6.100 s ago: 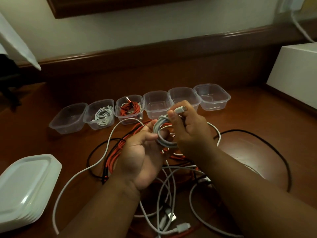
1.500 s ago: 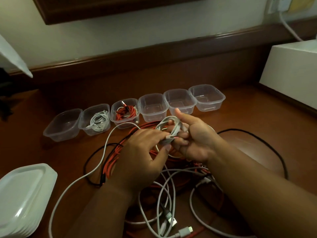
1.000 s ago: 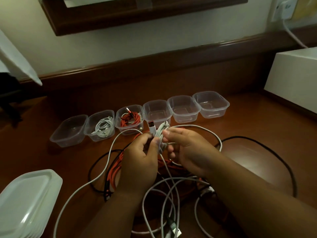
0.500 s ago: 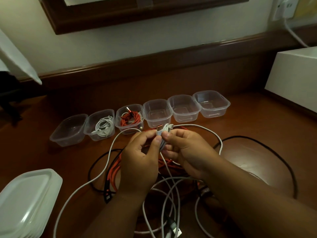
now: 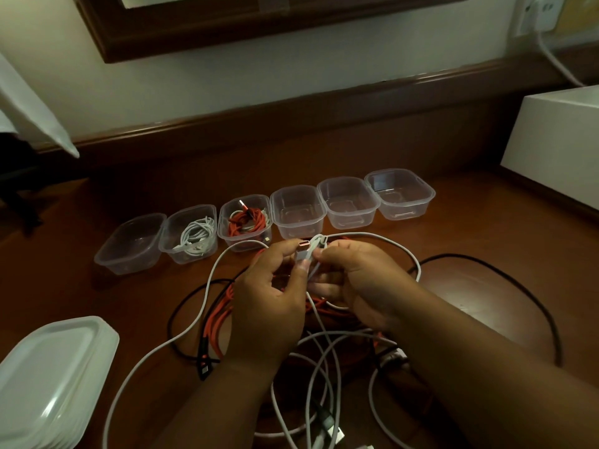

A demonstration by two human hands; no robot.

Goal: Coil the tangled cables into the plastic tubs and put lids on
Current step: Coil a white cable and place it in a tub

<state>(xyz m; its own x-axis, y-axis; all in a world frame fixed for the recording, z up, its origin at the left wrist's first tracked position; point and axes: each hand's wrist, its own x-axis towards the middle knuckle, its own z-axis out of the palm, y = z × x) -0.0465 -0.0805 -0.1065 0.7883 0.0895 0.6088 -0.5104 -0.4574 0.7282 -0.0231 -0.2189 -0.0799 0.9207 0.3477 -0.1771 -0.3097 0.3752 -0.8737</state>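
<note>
My left hand (image 5: 269, 296) and my right hand (image 5: 359, 280) meet over the tangle and both pinch a small coil of white cable (image 5: 311, 251), its plug end poking up between the fingertips. Below them lies a tangle of white, orange and black cables (image 5: 324, 358) on the wooden table. Several clear plastic tubs stand in a row behind. One tub holds a white cable (image 5: 194, 236), the one beside it an orange cable (image 5: 246, 222). The tub (image 5: 298, 210) just beyond my hands holds nothing. A stack of white lids (image 5: 48, 380) lies at the near left.
A white box (image 5: 557, 140) stands at the right by the wall. A black cable (image 5: 505, 270) loops across the table on the right. A wall socket with a white plug (image 5: 541, 8) is at the top right. A wooden ledge runs behind the tubs.
Both hands have wound the white cable into a tight small coil and brought it closer to the tubs; the plug end now sticks up between the fingertips.
</note>
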